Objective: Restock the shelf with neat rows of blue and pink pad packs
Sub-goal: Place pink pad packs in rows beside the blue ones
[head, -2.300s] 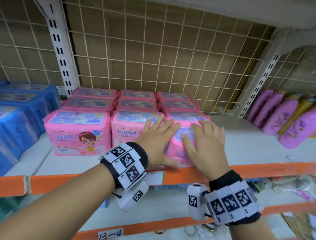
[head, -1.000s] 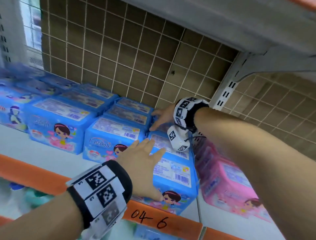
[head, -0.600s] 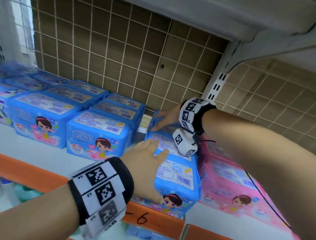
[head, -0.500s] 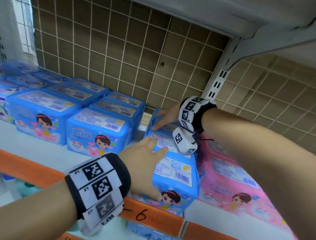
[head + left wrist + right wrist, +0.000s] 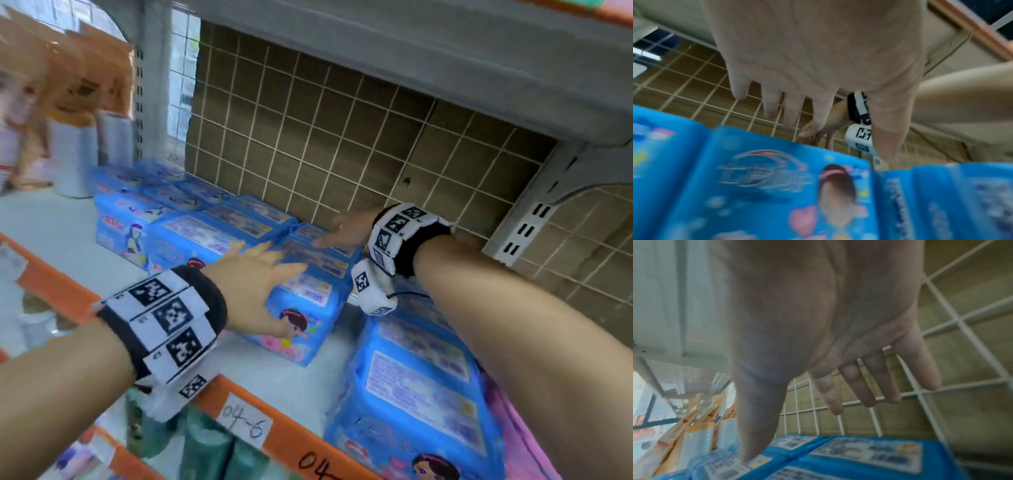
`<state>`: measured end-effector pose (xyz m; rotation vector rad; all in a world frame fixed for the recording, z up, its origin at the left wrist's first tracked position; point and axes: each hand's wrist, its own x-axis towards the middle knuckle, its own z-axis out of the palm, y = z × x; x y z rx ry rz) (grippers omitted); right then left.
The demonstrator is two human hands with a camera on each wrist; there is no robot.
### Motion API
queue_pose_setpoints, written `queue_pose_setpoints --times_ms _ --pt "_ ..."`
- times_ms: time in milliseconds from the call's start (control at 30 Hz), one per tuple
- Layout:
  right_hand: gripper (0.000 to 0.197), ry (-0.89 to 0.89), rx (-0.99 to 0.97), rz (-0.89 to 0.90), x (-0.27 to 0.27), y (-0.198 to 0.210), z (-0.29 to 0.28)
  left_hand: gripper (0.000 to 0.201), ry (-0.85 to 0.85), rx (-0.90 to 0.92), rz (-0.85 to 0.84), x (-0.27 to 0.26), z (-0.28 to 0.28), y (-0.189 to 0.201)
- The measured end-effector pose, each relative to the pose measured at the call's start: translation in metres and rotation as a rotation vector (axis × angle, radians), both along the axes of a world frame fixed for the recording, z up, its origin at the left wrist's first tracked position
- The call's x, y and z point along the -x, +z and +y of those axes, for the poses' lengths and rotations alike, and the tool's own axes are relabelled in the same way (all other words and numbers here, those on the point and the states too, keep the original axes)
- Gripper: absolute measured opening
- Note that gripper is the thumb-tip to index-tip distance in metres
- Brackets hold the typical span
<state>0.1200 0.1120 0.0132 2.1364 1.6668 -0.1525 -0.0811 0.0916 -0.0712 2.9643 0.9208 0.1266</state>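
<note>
Blue pad packs stand in rows on the white shelf (image 5: 61, 233). My left hand (image 5: 270, 277) lies flat on the front blue pack (image 5: 301, 318) of one row, fingers straight over its top and thumb down its front face. My right hand (image 5: 337, 229) reaches to the rear packs (image 5: 318, 255) of that row, fingers straight. In the left wrist view the left hand (image 5: 818, 113) hovers over the blurred pack (image 5: 766, 186). In the right wrist view the right hand's (image 5: 818, 369) thumb touches a pack top (image 5: 869, 454). Another blue row (image 5: 418, 394) lies under my right forearm, with a pink pack (image 5: 527, 445) beside it.
A wire grid (image 5: 342, 144) backs the shelf and a grey upper shelf (image 5: 411, 51) hangs low overhead. A slotted upright bracket (image 5: 524, 226) stands at the right. Orange packets and white rolls (image 5: 72, 150) are at the far left. The orange shelf edge carries a label (image 5: 245, 425).
Both hands have shifted left, from the blue row beside the pink packs to the neighbouring blue row. The head view has swung left and closer.
</note>
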Motion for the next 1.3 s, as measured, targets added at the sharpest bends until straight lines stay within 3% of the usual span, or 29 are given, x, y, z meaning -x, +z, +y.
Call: queue_pose_setpoints --times_ms 233,400,533,667,833,900,967,1100,1300 --pt "0.063 -0.145 0.092 0.152 0.029 -0.024 0.060 0.100 -0.094 -0.149 0.149 -0.010 0.051 -0.018" --pt "0.077 -0.254 0.167 0.173 0.013 -0.029 0.057 0.093 -0.201 -0.219 0.082 -0.017 0.062 -0.026" --pt "0.078 -0.327 0.189 0.255 -0.001 -0.026 0.029 0.093 -0.274 -0.166 0.073 -0.032 0.047 -0.029" --pt "0.075 -0.315 0.163 0.246 0.008 -0.025 0.013 0.092 -0.299 -0.168 0.014 -0.037 0.042 -0.029" --pt "0.060 -0.194 0.291 -0.101 0.038 0.000 0.044 0.124 -0.295 0.018 0.049 -0.018 0.047 -0.023" --pt "0.052 -0.105 0.147 -0.089 0.059 0.009 0.073 0.127 -0.226 0.123 -0.013 0.002 0.063 -0.015" --pt "0.046 0.006 0.000 -0.046 0.085 0.010 0.100 0.122 -0.122 0.107 -0.060 0.027 0.088 -0.008" --pt "0.071 0.052 0.039 0.032 0.113 -0.014 0.149 0.121 0.099 0.043 0.015 0.066 0.135 -0.012" --pt "0.080 0.035 0.142 0.028 0.094 -0.040 0.170 0.115 0.015 -0.029 -0.001 0.056 0.150 -0.028"
